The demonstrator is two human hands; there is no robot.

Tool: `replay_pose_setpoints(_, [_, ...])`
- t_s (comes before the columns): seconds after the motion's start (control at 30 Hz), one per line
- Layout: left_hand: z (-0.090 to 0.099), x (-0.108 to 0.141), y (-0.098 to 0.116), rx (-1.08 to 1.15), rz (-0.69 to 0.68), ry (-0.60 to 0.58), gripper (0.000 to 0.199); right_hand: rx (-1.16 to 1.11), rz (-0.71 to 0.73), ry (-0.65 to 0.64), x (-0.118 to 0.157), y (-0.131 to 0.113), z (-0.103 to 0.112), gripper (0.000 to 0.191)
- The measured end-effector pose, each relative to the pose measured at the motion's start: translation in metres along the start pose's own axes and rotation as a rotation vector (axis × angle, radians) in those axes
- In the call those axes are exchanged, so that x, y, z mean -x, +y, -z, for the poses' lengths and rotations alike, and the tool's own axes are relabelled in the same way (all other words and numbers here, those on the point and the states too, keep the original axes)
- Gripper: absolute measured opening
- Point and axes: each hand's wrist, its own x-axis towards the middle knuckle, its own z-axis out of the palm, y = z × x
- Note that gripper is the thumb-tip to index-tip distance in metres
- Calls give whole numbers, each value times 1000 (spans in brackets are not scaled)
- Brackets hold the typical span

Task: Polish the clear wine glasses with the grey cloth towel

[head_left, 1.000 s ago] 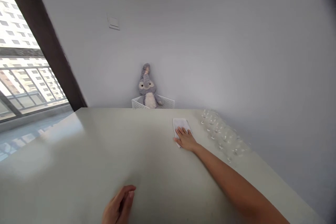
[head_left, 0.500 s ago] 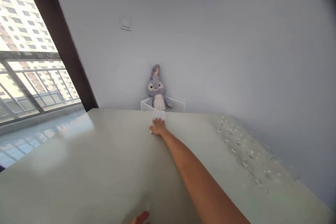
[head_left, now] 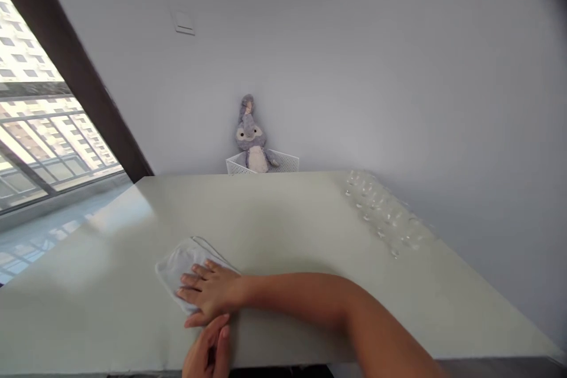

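Note:
My right hand (head_left: pixel 210 290) lies flat with its fingers spread on a white cloth (head_left: pixel 175 269). The cloth is spread on the pale, glossy table (head_left: pixel 274 212), left of the middle, and its right part is covered by the hand. Close to the table's front edge, my left hand (head_left: pixel 208 351) has loosely bent fingers with a gap between them. Nothing shows in it. Its fingertips are beside the base of my right hand; whether they touch cannot be made out.
At the table's far edge, a grey plush rabbit (head_left: pixel 256 156) sits in a white perforated basket (head_left: pixel 287 163) against the wall. Several clear, shiny round pieces (head_left: pixel 383 209) lie along the right side. A window (head_left: pixel 39 130) with railings outside is at the left.
My right hand and the cloth have come back from the table's far edge to the near left. More of my left hand shows, now beside the right one. The view has shifted slightly.

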Motion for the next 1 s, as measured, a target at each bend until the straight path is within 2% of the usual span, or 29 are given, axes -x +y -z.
replay_pose_setpoints(0.1, [2, -6, 9, 3, 62, -37, 38, -21, -96, 8, 71, 2, 17, 64])
replay_pose_setpoints(0.2, [2, -9, 20, -19, 133, -108, 44, -13, -343, 50, 144, 8, 32, 68])
replay_pose_setpoints(0.3, [2, -9, 27, -10, 173, -128, 50, 39, -615, 95, 218, 4, 36, 65])
replay_pose_setpoints(0.4, [2, -10, 29, -25, 177, -138, 50, 153, -822, 193, 292, -15, 27, 59])
replay_pose_setpoints(0.47, [2, -11, 28, -36, 157, -160, 48, 251, -1010, 277, 334, -33, 15, 60])
replay_pose_setpoints(0.57, [1, -13, 26, -54, 125, -194, 46, 406, -1249, 433, 374, -55, -5, 60])
replay_pose_setpoints(0.63, [1, -13, 25, -75, 94, -215, 44, 457, -1287, 502, 379, -62, -14, 55])
replay_pose_setpoints(0.7, [0, -13, 23, -93, 51, -236, 41, 439, -1249, 511, 365, -62, -17, 51])
replay_pose_setpoints(0.83, [-5, -15, 28, -108, -95, -268, 29, 245, -1092, 397, 297, -56, 0, 50])
replay_pose_setpoints(0.9, [-10, -20, 35, -75, -273, -329, 23, 122, -917, 346, 258, -58, 16, 51])
replay_pose_setpoints(1.0, [-21, -30, 47, -81, -548, -465, 24, -70, -607, 360, 215, -66, 38, 55])
